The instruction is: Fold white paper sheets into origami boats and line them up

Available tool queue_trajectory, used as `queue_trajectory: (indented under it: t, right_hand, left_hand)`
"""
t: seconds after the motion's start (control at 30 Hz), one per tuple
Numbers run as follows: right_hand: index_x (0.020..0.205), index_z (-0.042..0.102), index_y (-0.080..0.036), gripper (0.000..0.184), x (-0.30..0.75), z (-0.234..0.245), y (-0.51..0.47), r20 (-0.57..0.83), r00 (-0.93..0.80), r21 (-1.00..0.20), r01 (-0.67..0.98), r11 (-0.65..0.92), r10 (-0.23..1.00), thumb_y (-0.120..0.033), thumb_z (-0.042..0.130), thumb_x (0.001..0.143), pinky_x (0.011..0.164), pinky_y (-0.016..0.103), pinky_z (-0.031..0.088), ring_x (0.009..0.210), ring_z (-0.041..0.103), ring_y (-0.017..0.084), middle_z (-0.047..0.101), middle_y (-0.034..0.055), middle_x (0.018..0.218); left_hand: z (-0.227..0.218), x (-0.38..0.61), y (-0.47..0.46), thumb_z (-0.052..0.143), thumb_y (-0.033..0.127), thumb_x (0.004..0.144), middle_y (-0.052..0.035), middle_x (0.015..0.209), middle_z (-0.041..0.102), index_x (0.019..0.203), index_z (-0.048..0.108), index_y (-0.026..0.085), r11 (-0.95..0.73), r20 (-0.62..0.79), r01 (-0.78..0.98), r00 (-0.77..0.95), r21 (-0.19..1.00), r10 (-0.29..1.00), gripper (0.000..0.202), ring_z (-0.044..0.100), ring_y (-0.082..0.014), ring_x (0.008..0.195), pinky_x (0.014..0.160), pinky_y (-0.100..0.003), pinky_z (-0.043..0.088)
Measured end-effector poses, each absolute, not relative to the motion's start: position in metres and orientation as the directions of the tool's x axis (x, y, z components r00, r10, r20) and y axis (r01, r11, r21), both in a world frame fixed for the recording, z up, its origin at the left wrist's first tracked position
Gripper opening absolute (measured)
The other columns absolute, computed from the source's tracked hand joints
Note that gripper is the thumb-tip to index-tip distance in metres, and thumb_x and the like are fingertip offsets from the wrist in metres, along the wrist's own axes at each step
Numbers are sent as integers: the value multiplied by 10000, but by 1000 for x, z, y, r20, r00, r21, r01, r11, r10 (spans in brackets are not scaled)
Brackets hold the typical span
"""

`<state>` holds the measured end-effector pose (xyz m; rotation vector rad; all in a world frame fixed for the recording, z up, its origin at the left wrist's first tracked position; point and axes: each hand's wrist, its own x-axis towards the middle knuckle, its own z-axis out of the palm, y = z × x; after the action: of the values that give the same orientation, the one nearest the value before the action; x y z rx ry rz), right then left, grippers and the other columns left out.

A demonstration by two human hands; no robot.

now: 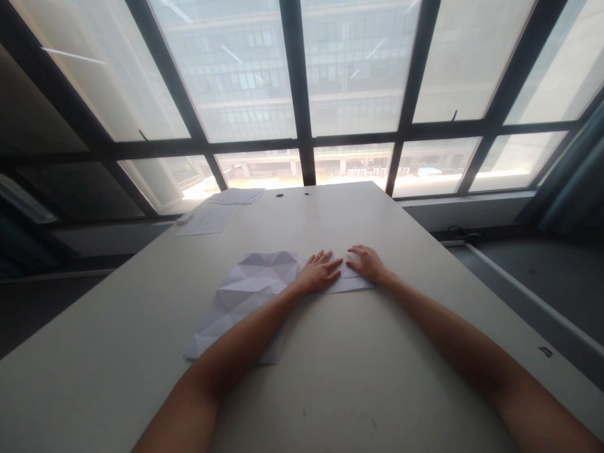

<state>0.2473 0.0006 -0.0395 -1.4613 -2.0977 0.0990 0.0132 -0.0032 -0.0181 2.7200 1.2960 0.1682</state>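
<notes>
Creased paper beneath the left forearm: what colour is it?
The creased paper is white, clearest in head view.

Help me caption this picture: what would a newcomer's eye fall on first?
Probably the bright, dark-framed glass windows across the top. Next, the bare left hand spread on flat white paper near the centre, the bare right hand by that paper's right edge. Left of both hands lies a white paper sheet creased into triangles.

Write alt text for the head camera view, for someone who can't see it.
A person's left hand rests on a folded white paper on a white table, the right hand curved at its right end. A creased sheet lies to the left, partly hidden by the left forearm; more sheets lie farther back, before large windows.
</notes>
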Motion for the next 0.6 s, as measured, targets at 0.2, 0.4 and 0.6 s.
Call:
queue_trajectory:
  t: [0.2,0.4,0.6]
  right_hand:
    - [1183,710,-200,347,248,-37,1,383,-213,-348,868,354,899,-376,683,886,1087,402,403,1230,581,274,650,137,1304]
    - [1226,688,-262,339,248,-40,0,325,-228,-349,873,341,918,-388,632,917,1131,514,338,1321,510,284,593,117,1393]
    - [1259,677,-299,340,248,-40,-1,291,-259,-334,875,352,921,-379,598,938,1135,599,295,1359,472,304,554,117,1438]
  left_hand:
    - [-13,13,-5,268,573,1039,-5,1665,197,1530,336,456,-673,3,723,681,155,733,510,127,-336,1530,1197,-580,140]
    - [-9,11,-7,229,555,1051,-8,1669,178,1560,246,451,-713,-23,687,722,137,691,520,91,-325,1536,1192,-605,106]
    - [-13,12,-4,243,577,1034,-46,1677,128,1589,241,300,-682,-29,721,689,122,724,620,44,-317,1541,1212,-552,107]
